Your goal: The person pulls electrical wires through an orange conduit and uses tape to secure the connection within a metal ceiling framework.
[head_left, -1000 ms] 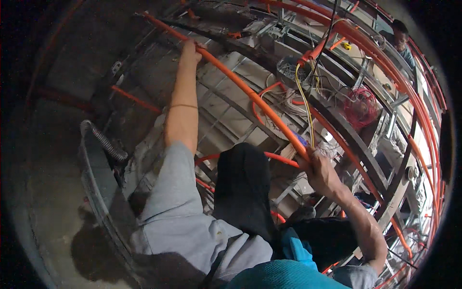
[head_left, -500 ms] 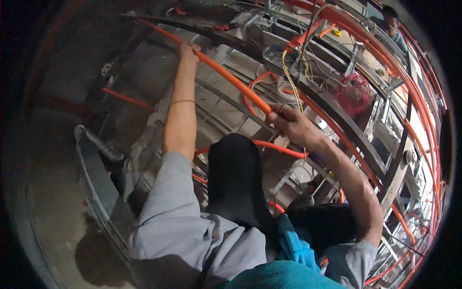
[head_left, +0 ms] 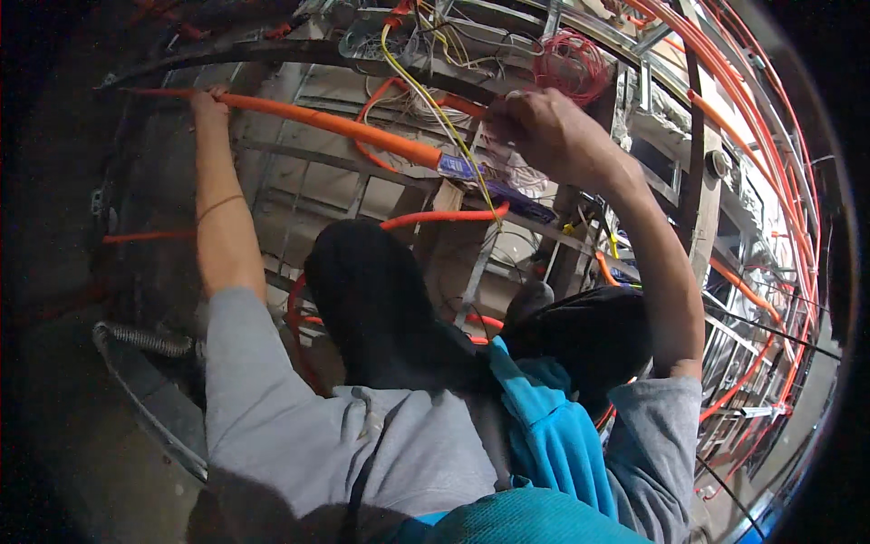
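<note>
bare right hand (head_left: 536,129) now off long orange plastic pipe (head_left: 335,124), upper centre, can't tell if empty | bare left hand (head_left: 212,107), upper left, gripping solo

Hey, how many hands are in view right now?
2. The left hand grips the long orange pipe at the upper left. The right hand is right of the upper centre, off that pipe. Any others in the dark edges could be hidden.
</note>
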{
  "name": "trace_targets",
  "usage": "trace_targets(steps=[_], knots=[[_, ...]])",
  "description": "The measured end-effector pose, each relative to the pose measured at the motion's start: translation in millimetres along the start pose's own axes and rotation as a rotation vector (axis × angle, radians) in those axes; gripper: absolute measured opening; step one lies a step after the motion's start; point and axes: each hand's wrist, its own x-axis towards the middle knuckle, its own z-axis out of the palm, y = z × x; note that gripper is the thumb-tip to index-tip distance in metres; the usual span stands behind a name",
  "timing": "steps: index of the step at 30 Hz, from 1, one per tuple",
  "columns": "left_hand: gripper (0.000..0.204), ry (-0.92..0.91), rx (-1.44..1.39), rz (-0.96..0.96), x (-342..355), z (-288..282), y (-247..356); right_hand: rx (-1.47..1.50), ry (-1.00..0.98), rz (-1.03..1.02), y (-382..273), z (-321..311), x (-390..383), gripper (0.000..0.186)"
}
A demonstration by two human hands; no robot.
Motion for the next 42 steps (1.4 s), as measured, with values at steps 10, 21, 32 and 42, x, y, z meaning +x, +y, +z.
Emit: trace_targets(steps=[10, 21, 32, 42], knots=[[0.012, 0.115, 0.023, 0.125, -2.3, 25.0, -18.4, -0.474, 0.460, -0.128, 39.4, 101.7, 8.1, 0.021], [0.008, 0.149, 0.046, 0.093, 22.0, 33.8, -39.7, -0.582, 0.517, -0.078, 47.9, 110.2, 24.7, 0.036], [0.020, 0.199, -0.133, 0.019, 51.9, 19.7, -39.3, 0.093, 0.430, -0.132, 37.5, 98.0, 48.7, 0.037], [0.016, 0.223, -0.214, 0.027, 27.3, 25.1, -56.8, 0.137, 0.384, -0.160, 25.3, 96.1, 56.9, 0.050]])
